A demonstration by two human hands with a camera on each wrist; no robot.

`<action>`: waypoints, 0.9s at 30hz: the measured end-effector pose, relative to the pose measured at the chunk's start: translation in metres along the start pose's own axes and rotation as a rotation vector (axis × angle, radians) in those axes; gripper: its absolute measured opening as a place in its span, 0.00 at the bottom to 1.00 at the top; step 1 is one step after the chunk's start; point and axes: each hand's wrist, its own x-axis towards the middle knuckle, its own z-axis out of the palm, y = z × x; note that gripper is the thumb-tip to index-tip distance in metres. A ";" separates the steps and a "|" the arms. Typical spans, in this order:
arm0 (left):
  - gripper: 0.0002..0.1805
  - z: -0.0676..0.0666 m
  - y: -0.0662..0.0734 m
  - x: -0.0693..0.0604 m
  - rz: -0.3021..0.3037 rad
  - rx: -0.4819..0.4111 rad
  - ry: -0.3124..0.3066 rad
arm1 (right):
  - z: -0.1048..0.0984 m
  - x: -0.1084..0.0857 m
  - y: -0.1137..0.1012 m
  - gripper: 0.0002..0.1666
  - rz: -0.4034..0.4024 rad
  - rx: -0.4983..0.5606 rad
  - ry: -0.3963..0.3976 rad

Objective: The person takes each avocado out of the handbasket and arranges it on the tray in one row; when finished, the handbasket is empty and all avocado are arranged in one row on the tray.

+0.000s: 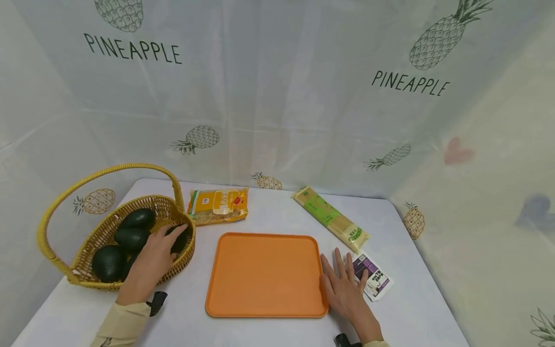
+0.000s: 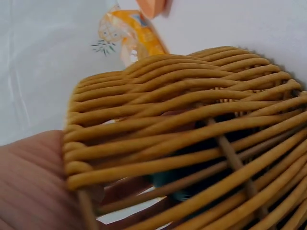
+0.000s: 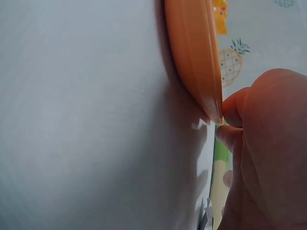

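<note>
On the left, a yellow wicker basket (image 1: 186, 258) with a tall handle holds several dark green avocados (image 1: 109, 263). My left hand (image 1: 151, 260) reaches over its near rim, thumb and fingers around the avocado (image 1: 182, 239) at the basket's right side. Through the weave, the left wrist view shows part of a dark avocado (image 2: 180, 179) beside my fingers; the grip is partly hidden. My right hand (image 1: 344, 291) lies with fingers spread at the right edge of an orange tray (image 1: 266, 274), its thumb side touching the rim. Its little-finger side is by a white-and-purple packet (image 1: 377, 282).
Behind the tray, a yellow food bag (image 1: 218, 206) lies near the basket. A long green-and-tan noodle packet (image 1: 329, 217) lies slanted at the back right. The white table (image 1: 416, 299) ends at a pineapple-print curtain (image 1: 277, 96) behind and at the sides.
</note>
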 end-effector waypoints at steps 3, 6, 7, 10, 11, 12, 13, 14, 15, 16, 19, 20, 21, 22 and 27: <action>0.43 0.002 -0.004 0.000 -0.003 -0.013 -0.010 | 0.000 0.000 0.000 0.33 0.008 0.007 -0.010; 0.45 0.004 -0.007 0.000 0.004 -0.019 -0.008 | 0.001 -0.001 -0.001 0.34 0.018 0.007 -0.022; 0.45 0.005 -0.008 0.000 0.005 -0.022 -0.004 | 0.001 -0.001 -0.001 0.34 0.019 0.007 -0.023; 0.45 0.007 -0.010 0.002 0.017 -0.026 0.017 | 0.002 -0.001 0.000 0.34 0.023 0.006 -0.031; 0.46 0.008 -0.010 0.002 0.023 -0.028 0.023 | 0.002 0.000 0.000 0.34 0.024 0.007 -0.032; 0.45 0.008 -0.011 0.002 0.026 -0.028 0.027 | 0.002 0.000 0.000 0.34 0.027 0.008 -0.035; 0.46 0.009 -0.012 0.003 0.030 -0.028 0.029 | 0.003 0.000 0.001 0.34 0.032 0.008 -0.038; 0.46 0.009 -0.013 0.004 0.036 -0.026 0.028 | 0.003 0.000 0.001 0.34 0.036 0.008 -0.039; 0.46 0.009 -0.014 0.004 0.037 -0.024 0.024 | 0.004 0.000 0.001 0.34 0.040 0.012 -0.042; 0.46 0.009 -0.015 0.004 0.035 -0.023 0.018 | 0.004 0.000 0.001 0.34 0.043 0.016 -0.047; 0.46 0.008 -0.019 0.005 0.031 -0.020 0.008 | 0.006 0.001 0.000 0.34 0.048 0.030 -0.062; 0.46 0.007 -0.020 0.005 0.031 -0.017 0.006 | 0.006 0.001 0.000 0.34 0.048 0.034 -0.065; 0.46 0.007 -0.020 0.005 0.032 -0.021 0.005 | 0.006 0.001 0.000 0.34 0.049 0.037 -0.069; 0.46 0.007 -0.020 0.006 0.036 -0.026 0.006 | 0.006 0.001 -0.001 0.34 0.051 0.040 -0.070; 0.46 0.008 -0.019 0.008 0.036 -0.032 -0.009 | 0.004 0.001 0.001 0.35 0.067 0.044 -0.080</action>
